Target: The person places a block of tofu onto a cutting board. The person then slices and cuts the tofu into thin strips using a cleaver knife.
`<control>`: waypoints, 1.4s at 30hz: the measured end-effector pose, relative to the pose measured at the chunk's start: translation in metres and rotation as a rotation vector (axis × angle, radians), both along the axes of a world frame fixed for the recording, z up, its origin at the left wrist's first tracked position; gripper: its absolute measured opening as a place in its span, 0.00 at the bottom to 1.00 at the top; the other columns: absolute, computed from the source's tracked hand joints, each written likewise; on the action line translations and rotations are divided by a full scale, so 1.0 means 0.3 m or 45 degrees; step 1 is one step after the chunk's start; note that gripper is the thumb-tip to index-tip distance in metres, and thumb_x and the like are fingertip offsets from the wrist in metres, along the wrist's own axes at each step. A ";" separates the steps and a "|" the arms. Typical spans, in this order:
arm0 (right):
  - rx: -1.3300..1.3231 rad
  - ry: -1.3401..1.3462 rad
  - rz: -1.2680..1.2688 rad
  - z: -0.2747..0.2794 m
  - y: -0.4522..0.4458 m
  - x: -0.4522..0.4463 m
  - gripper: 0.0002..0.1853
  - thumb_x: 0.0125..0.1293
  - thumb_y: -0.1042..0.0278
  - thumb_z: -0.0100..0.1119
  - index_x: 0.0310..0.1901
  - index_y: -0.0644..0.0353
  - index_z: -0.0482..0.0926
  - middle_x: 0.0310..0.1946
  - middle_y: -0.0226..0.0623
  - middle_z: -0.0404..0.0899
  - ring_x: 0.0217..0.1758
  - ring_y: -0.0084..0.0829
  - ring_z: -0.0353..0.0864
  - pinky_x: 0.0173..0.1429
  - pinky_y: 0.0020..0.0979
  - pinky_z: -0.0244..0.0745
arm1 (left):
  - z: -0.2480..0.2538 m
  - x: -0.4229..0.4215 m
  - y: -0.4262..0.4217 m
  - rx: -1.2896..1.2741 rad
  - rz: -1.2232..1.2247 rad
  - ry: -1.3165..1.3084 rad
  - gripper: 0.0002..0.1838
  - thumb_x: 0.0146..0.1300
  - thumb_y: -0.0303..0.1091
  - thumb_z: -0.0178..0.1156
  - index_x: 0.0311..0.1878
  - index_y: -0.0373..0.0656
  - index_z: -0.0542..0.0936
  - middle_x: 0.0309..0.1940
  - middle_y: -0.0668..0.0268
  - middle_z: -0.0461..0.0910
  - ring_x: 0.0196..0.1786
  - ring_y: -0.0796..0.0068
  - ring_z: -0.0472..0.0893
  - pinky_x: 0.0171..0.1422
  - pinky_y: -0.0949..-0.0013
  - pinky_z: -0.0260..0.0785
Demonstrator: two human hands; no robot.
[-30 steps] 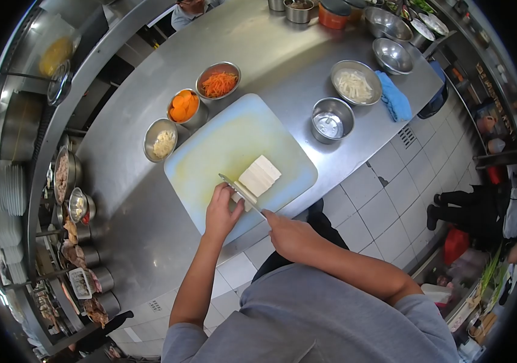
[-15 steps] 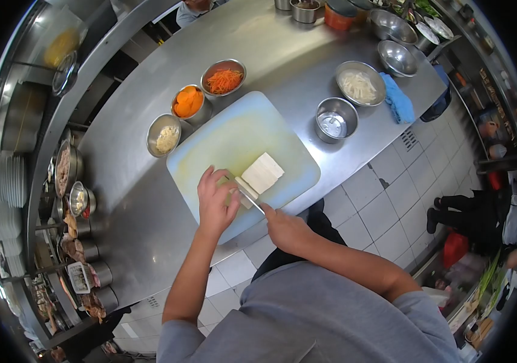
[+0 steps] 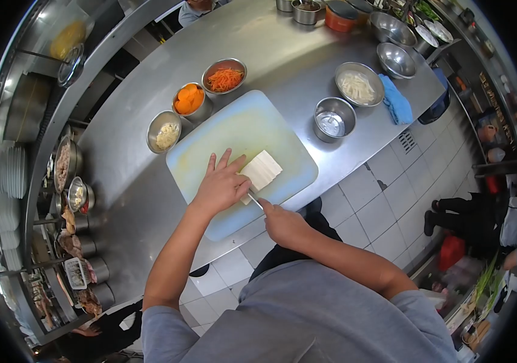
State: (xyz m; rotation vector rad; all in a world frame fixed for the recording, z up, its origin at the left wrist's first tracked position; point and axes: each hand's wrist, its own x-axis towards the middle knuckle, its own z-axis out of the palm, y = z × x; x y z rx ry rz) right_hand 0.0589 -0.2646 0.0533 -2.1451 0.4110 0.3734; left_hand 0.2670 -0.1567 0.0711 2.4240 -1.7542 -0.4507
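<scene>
A white block that looks like tofu (image 3: 264, 169) lies on the pale cutting board (image 3: 210, 142), with lines across it like cuts. My right hand (image 3: 284, 225) is wrapped round the handle of a knife (image 3: 255, 199) at the board's near edge. The blade points up and left beside the block, and its far end is hidden under my left hand. My left hand (image 3: 224, 183) has its fingers spread over the board, the fingertips at the left side of the block. A small white piece (image 3: 245, 198) shows beside the blade.
Beyond the board's left side stand metal bowls of chopped pale bits (image 3: 166, 135), orange slices (image 3: 189, 98) and orange shreds (image 3: 224, 79). To the right are a metal pot (image 3: 334, 119), a bowl of white strips (image 3: 357, 88) and a blue cloth (image 3: 396, 100). Another person (image 3: 199, 11) is across the table.
My left hand has shifted right toward the block, its fingers spreading over the blade's far end. The knife and my right hand have barely moved.
</scene>
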 end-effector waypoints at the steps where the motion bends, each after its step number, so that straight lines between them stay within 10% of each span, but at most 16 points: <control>1: 0.005 0.001 0.002 0.000 0.000 0.000 0.29 0.74 0.75 0.45 0.76 0.67 0.64 0.49 0.62 0.84 0.52 0.61 0.86 0.57 0.56 0.80 | -0.001 -0.001 -0.003 -0.007 -0.006 -0.003 0.16 0.76 0.47 0.60 0.46 0.52 0.93 0.77 0.62 0.73 0.85 0.44 0.59 0.88 0.30 0.43; 9: 0.012 -0.069 -0.002 -0.024 -0.005 -0.006 0.29 0.74 0.73 0.47 0.76 0.67 0.64 0.48 0.62 0.84 0.53 0.59 0.86 0.58 0.55 0.79 | -0.037 0.033 0.026 -0.380 0.223 -0.028 0.18 0.74 0.42 0.62 0.62 0.48 0.83 0.74 0.54 0.74 0.80 0.42 0.65 0.85 0.39 0.53; 11: 0.025 -0.078 -0.003 -0.020 -0.016 -0.006 0.29 0.74 0.72 0.48 0.76 0.67 0.64 0.49 0.62 0.84 0.53 0.59 0.85 0.59 0.55 0.79 | -0.117 0.042 0.091 -0.751 0.573 0.219 0.16 0.70 0.32 0.66 0.59 0.43 0.79 0.65 0.55 0.77 0.67 0.48 0.77 0.71 0.50 0.71; 17: 0.090 -0.017 0.016 -0.010 -0.023 -0.012 0.30 0.77 0.70 0.52 0.78 0.64 0.62 0.57 0.63 0.82 0.57 0.62 0.84 0.61 0.56 0.78 | -0.269 -0.103 0.182 -0.674 0.711 0.694 0.14 0.67 0.28 0.69 0.53 0.42 0.79 0.53 0.61 0.78 0.48 0.66 0.81 0.46 0.64 0.77; 42: 0.010 -0.059 0.057 0.156 -0.008 -0.057 0.29 0.76 0.71 0.46 0.76 0.70 0.64 0.48 0.59 0.84 0.51 0.58 0.87 0.54 0.55 0.81 | -0.257 -0.109 0.167 -0.524 0.599 0.378 0.17 0.65 0.29 0.69 0.54 0.36 0.79 0.60 0.54 0.78 0.48 0.54 0.86 0.48 0.59 0.82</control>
